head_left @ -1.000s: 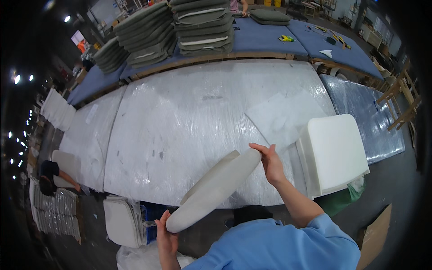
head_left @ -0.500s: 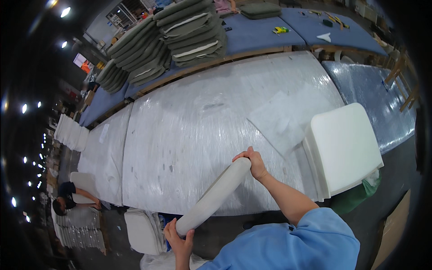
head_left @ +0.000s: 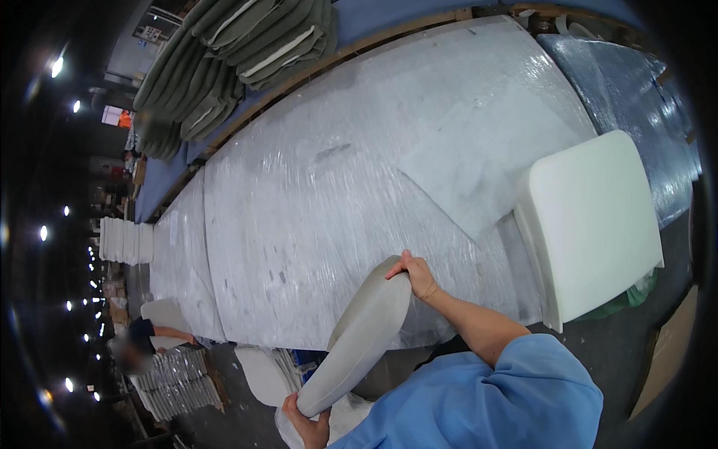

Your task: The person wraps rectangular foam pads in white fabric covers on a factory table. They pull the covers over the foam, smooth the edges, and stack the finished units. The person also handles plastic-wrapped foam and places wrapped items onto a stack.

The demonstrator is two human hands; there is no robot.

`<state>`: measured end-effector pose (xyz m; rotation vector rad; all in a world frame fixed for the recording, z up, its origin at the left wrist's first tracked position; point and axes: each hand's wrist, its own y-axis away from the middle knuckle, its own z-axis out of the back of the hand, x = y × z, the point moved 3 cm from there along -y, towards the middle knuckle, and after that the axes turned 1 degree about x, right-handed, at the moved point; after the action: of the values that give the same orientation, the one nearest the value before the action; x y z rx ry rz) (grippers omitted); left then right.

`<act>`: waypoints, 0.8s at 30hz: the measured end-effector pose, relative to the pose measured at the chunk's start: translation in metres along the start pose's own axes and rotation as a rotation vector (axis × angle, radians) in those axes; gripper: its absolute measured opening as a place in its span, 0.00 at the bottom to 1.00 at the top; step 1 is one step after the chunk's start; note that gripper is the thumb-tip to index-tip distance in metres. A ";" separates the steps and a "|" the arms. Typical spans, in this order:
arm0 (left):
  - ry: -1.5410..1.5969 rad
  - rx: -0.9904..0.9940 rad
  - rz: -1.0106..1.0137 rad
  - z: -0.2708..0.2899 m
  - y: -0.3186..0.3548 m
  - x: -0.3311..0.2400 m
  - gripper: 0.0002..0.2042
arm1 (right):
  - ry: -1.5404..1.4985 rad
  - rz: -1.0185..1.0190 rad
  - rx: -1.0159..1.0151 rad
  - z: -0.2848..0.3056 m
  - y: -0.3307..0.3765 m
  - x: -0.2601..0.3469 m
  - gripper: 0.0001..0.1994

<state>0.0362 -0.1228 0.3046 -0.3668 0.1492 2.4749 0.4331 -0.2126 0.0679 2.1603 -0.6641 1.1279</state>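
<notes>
A light grey seat cushion [head_left: 363,348] is held between my two hands, tilted over the near edge of a plastic-wrapped table [head_left: 292,202]. My right hand [head_left: 413,275] is closed on its far end, with the fingers over the edge. At the near, lower end my left hand [head_left: 308,423] grips the cushion from the side. The cushion's long edge faces me, and part of its broad grey face shows on the left. To the right, a stack of white foam seat pads [head_left: 594,224] stands at the table's corner.
A thin whitish sheet [head_left: 479,179] lies on the table. Green-grey cushions [head_left: 277,45] are piled on the blue table behind. Below left are white pads [head_left: 262,374] and a co-worker [head_left: 142,337] beside a plastic-wrapped stack [head_left: 176,382]. Cardboard [head_left: 668,352] lies at the right.
The cushion has turned so that more of its broad face shows, with both hands still on it. My view has shifted down, so less of the back table is visible.
</notes>
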 end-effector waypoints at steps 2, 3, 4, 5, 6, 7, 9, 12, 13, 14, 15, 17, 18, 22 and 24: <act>-0.011 0.004 0.000 0.001 -0.005 -0.003 0.46 | 0.050 -0.014 -0.061 0.008 -0.007 -0.010 0.38; -0.018 0.009 -0.018 0.002 -0.010 -0.001 0.46 | 0.099 -0.022 -0.092 0.013 -0.011 -0.013 0.38; -0.021 0.012 -0.027 0.003 -0.010 -0.001 0.46 | 0.154 -0.033 -0.115 0.019 -0.014 -0.018 0.39; -0.016 0.011 -0.027 0.004 -0.011 0.000 0.46 | 0.209 -0.042 -0.141 0.026 -0.016 -0.023 0.39; -0.005 0.007 -0.013 0.004 -0.005 0.000 0.46 | 0.072 -0.105 -0.163 0.033 -0.018 -0.033 0.38; 0.005 0.003 -0.002 0.005 0.001 -0.001 0.46 | -0.066 -0.168 -0.188 0.041 -0.020 -0.042 0.38; 0.008 0.014 -0.009 0.004 0.000 0.003 0.47 | -0.188 -0.255 -0.263 0.054 -0.019 -0.042 0.36; 0.069 0.027 0.010 0.003 0.017 -0.005 0.43 | -0.119 -0.366 -0.291 0.062 0.004 -0.026 0.31; 0.101 0.032 0.003 0.005 0.016 -0.011 0.41 | -0.074 -0.408 -0.265 0.062 0.011 -0.019 0.30; 0.192 0.034 0.019 0.006 0.013 -0.007 0.37 | -0.029 -0.444 -0.237 0.062 0.016 -0.010 0.29; 0.285 0.037 0.037 0.008 0.009 0.003 0.33 | 0.018 -0.482 -0.209 0.061 0.023 -0.002 0.28; 0.600 -0.063 0.152 0.004 0.016 0.021 0.28 | 0.007 -0.551 -0.120 0.043 0.034 0.029 0.27; 0.823 -0.160 0.237 -0.006 0.023 0.032 0.26 | 0.011 -0.591 -0.061 0.033 0.037 0.041 0.27; 1.586 -0.205 0.565 -0.036 0.032 0.073 0.23 | -0.021 -0.635 0.202 -0.003 0.045 0.058 0.30; 1.714 -0.124 0.767 -0.067 0.032 0.076 0.23 | 0.100 -0.698 0.275 -0.001 0.046 0.063 0.32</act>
<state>-0.0260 -0.1181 0.2187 -2.7316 0.9190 1.9714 0.4344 -0.2531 0.1346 2.2565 0.3059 0.9569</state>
